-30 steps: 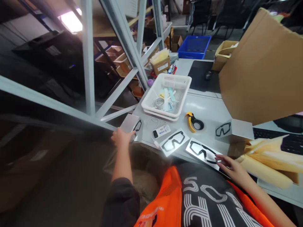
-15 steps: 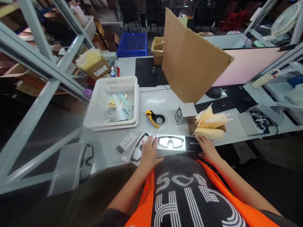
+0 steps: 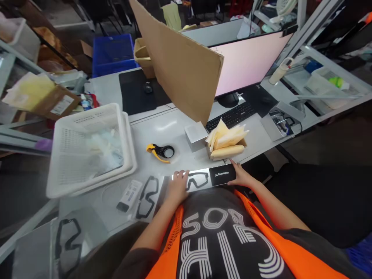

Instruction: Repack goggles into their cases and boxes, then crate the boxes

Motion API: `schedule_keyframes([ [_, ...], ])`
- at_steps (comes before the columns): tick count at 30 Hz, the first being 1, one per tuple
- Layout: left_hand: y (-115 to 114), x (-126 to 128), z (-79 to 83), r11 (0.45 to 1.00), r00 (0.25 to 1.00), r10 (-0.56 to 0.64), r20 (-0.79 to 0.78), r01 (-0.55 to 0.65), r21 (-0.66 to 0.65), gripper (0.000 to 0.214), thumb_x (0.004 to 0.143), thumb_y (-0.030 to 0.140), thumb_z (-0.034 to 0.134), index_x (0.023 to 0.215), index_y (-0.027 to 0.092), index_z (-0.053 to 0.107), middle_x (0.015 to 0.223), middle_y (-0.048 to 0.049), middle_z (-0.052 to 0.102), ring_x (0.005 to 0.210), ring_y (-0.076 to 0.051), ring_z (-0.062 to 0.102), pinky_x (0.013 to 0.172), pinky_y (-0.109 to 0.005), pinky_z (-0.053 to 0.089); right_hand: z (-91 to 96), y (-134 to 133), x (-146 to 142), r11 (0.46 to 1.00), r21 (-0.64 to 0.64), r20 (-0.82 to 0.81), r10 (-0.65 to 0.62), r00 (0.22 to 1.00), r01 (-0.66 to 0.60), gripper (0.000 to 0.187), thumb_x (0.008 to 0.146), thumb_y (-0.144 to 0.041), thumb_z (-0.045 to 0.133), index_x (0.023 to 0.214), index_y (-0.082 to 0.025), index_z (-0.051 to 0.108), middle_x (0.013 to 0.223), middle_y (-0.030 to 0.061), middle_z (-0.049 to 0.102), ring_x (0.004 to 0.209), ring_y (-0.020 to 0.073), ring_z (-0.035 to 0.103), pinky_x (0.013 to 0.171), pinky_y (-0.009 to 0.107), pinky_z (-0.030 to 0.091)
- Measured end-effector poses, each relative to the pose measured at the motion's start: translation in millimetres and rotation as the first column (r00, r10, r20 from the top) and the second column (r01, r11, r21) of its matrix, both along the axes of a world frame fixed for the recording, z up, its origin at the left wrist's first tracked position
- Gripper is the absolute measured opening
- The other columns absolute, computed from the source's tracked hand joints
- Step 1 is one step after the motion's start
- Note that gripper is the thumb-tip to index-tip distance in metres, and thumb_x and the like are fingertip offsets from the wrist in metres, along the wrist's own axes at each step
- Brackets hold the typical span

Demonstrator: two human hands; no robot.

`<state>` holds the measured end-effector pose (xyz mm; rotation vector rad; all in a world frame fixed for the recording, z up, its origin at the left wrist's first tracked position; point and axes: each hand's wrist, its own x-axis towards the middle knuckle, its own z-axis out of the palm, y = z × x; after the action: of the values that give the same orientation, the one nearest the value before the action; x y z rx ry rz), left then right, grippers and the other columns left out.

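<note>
A long silver-and-black glasses box (image 3: 220, 175), printed with a pair of sport glasses, lies along the table's front edge against my shirt. My left hand (image 3: 177, 188) is closed over its left part, fingers across the top and covering some of the picture. At the black end, my right hand (image 3: 241, 176) grips the box between thumb and fingers. Left of my left hand are a flat package with printed glasses (image 3: 147, 197) and a small box with a white label (image 3: 130, 195). A yellow-and-black tool with a round ring (image 3: 161, 152) rests farther back.
White baskets (image 3: 90, 151) stand at the left, holding blurred small packets. A carton of yellowish pouches (image 3: 226, 143), a silver box (image 3: 196, 135) and an upright cardboard sheet (image 3: 186, 66) stand beyond my hands. A monitor (image 3: 241, 58) and keyboard (image 3: 231, 115) are behind.
The view has turned to the right, so the table's things appear farther left. Both hands stay on the glasses box; my left hand now covers more of its printed picture.
</note>
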<state>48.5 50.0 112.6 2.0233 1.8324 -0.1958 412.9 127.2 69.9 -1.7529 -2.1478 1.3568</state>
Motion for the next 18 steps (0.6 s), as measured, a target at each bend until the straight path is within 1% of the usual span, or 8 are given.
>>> schedule_keyframes([
  [3,0,7,-3.6,0.999,1.0,0.014,0.015,-0.014,-0.04,0.09,0.066,0.014,0.072,0.149,0.023,0.038,0.147,-0.0147,0.046,0.135,-0.037,0.037,0.094,-0.045,0.049,-8.9,-5,17,0.98,-0.102,-0.167,-0.187,0.968,0.172,0.122,0.066,-0.05,0.084,0.162,-0.017,0.015,0.158,0.0236,0.035,0.139,0.035,0.048,0.116,0.052,0.038],
  [5,3,7,-5.4,0.998,1.0,0.007,0.019,-0.005,-0.061,0.09,0.066,0.012,0.07,0.149,0.024,0.038,0.147,-0.0136,0.046,0.136,-0.036,0.036,0.096,-0.043,0.048,-15.2,-9,24,0.931,-0.218,-0.232,-0.341,0.911,0.293,0.121,0.07,-0.052,0.08,0.162,-0.016,0.009,0.157,0.0239,0.038,0.129,0.0315,0.058,0.11,0.049,0.046],
  [6,5,7,-5.9,0.998,1.0,0.001,0.02,0.0,-0.066,0.09,0.066,0.012,0.069,0.148,0.025,0.038,0.146,-0.0133,0.046,0.136,-0.035,0.036,0.097,-0.043,0.047,-17.5,-10,26,0.914,-0.25,-0.239,-0.377,0.895,0.318,0.124,0.069,-0.052,0.08,0.162,-0.016,0.007,0.156,0.0242,0.039,0.128,0.031,0.059,0.109,0.048,0.047],
  [8,8,7,-5.8,0.998,1.0,0.0,0.028,0.002,-0.064,0.089,0.066,0.012,0.069,0.148,0.024,0.038,0.146,-0.0134,0.046,0.136,-0.034,0.035,0.098,-0.042,0.047,-19.5,-13,24,0.922,-0.244,-0.232,-0.355,0.906,0.299,0.129,0.063,-0.048,0.086,0.162,-0.015,0.009,0.155,0.0228,0.042,0.135,0.0308,0.054,0.113,0.048,0.042],
  [10,10,6,-4.4,0.998,0.999,0.006,0.045,-0.003,-0.061,0.087,0.066,0.013,0.069,0.147,0.023,0.039,0.145,-0.0144,0.046,0.136,-0.034,0.035,0.098,-0.041,0.047,-17.9,-14,18,0.94,-0.217,-0.213,-0.308,0.927,0.263,0.127,0.061,-0.042,0.088,0.161,-0.014,0.014,0.152,0.0201,0.047,0.137,0.0289,0.051,0.116,0.045,0.039],
  [13,11,6,-1.8,0.998,0.998,0.002,0.058,0.002,-0.067,0.086,0.066,0.013,0.069,0.146,0.021,0.04,0.143,-0.0155,0.046,0.134,-0.033,0.037,0.099,-0.04,0.046,-10.8,-15,8,0.939,-0.213,-0.157,-0.306,0.939,0.271,0.119,0.066,-0.036,0.085,0.16,-0.013,0.015,0.144,0.0181,0.056,0.129,0.0271,0.058,0.112,0.043,0.043],
  [15,10,7,-0.6,0.998,0.998,-0.009,0.059,0.013,-0.068,0.085,0.066,0.013,0.068,0.146,0.02,0.04,0.142,-0.0153,0.048,0.132,-0.033,0.038,0.1,-0.04,0.046,-4.5,-13,1,0.936,-0.196,-0.088,-0.314,0.945,0.293,0.117,0.067,-0.036,0.085,0.16,-0.012,0.017,0.135,0.0189,0.062,0.122,0.0306,0.062,0.107,0.046,0.045],
  [18,8,7,0.0,0.998,0.998,0.003,0.056,0.001,-0.067,0.086,0.066,0.013,0.067,0.147,0.022,0.038,0.141,-0.0149,0.049,0.131,-0.032,0.04,0.099,-0.041,0.047,4.3,-8,-15,0.956,-0.171,-0.009,-0.243,0.97,0.238,0.119,0.067,-0.042,0.086,0.16,-0.013,0.019,0.118,0.0191,0.07,0.111,0.0359,0.067,0.099,0.049,0.048],
])
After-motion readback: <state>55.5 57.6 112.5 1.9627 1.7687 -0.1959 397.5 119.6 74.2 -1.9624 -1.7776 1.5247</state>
